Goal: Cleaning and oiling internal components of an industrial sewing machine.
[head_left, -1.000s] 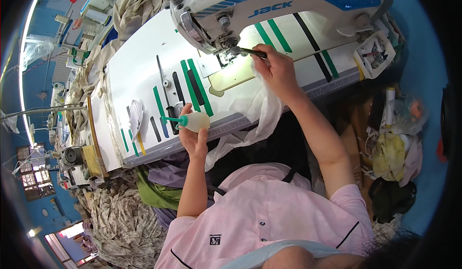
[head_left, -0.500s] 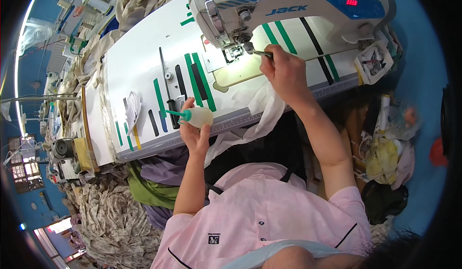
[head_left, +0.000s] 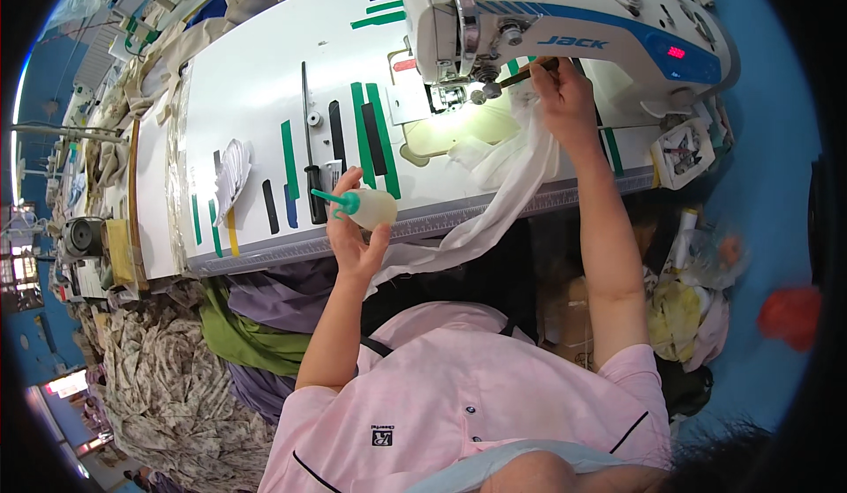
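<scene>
My left hand (head_left: 355, 250) is closed around a small translucent squeeze bottle (head_left: 378, 208) with a green nozzle, held above the front edge of the sewing table. The nozzle points left. Beside the needle area of a white and blue sewing machine (head_left: 573, 26), my right hand (head_left: 569, 109) pinches a slim dark tool (head_left: 531, 71). Its tip reaches left toward the round knobs on the machine head; its exact kind I cannot make out. A sheer white cloth strip (head_left: 494, 215) runs from near the machine bed over the table edge toward my lap.
Green and black tape strips (head_left: 288, 158) mark the white table (head_left: 256, 78). On it lie a long screwdriver (head_left: 315, 195), a small metal bobbin (head_left: 314, 119) and a white paper stack (head_left: 233, 174). A white box of small parts (head_left: 681, 153) stands right. Heaped fabric (head_left: 176, 369) fills the lower left.
The view has shifted, so the table and machine sit differently in it. My right hand has drawn the tool slightly away from the needle area. My left hand still grips the bottle.
</scene>
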Motion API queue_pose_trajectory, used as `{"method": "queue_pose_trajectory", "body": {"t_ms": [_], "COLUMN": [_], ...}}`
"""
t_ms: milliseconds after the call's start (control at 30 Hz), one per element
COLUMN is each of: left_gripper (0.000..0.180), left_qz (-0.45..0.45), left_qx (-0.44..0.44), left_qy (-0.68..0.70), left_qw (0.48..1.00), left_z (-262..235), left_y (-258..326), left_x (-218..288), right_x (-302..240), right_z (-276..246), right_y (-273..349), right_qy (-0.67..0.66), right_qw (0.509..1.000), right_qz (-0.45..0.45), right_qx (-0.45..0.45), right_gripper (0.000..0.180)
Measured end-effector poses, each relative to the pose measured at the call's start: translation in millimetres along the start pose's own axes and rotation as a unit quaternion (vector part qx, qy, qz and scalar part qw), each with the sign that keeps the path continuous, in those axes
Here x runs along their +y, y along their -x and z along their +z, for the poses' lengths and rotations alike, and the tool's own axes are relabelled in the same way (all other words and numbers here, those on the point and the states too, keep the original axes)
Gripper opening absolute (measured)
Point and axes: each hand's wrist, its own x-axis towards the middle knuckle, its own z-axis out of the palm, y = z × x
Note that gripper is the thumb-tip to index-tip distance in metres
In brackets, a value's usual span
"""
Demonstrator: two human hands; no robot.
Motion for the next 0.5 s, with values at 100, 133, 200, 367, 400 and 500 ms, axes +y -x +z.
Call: {"method": "queue_pose_trajectory", "body": {"t_ms": [100,133,200,367,400,500], "left_gripper": [0.055,0.052,0.05,0.046,0.046,0.046], "left_qz": [0.007,0.007,0.007,0.01,0.015,0.011], "left_qx": [0.001,0.002,0.006,-0.002,-0.007,-0.009], "left_qy": [-0.008,-0.01,-0.006,-0.017,-0.017,-0.023], "left_qw": [1.0,1.0,1.0,1.0,1.0,1.0], "left_z": [0.6,0.8,0.6,-2.9,-0.8,-1.5], "left_y": [-0.3,-0.1,-0.9,-0.8,-2.0,-1.2], "left_x": [0.2,0.0,1.3,0.4,0.0,0.6], "right_x": [14.6,18.6,29.7,53.1,73.8,82.9], "right_z": [3.1,3.2,-0.7,-2.3,-8.3,-4.8], "right_y": [-10.6,-14.1,-23.7,-39.8,-44.1,-46.1], "right_qy": [0.017,0.026,0.033,0.042,0.22,0.244], "right_qw": [0.999,0.999,0.999,0.995,0.969,0.959], "right_qz": [-0.028,-0.039,-0.001,0.071,-0.105,-0.133], "right_qx": [-0.002,0.0,-0.032,-0.048,-0.037,-0.054], "right_gripper": [0.017,0.018,0.02,0.027,0.026,0.025]}}
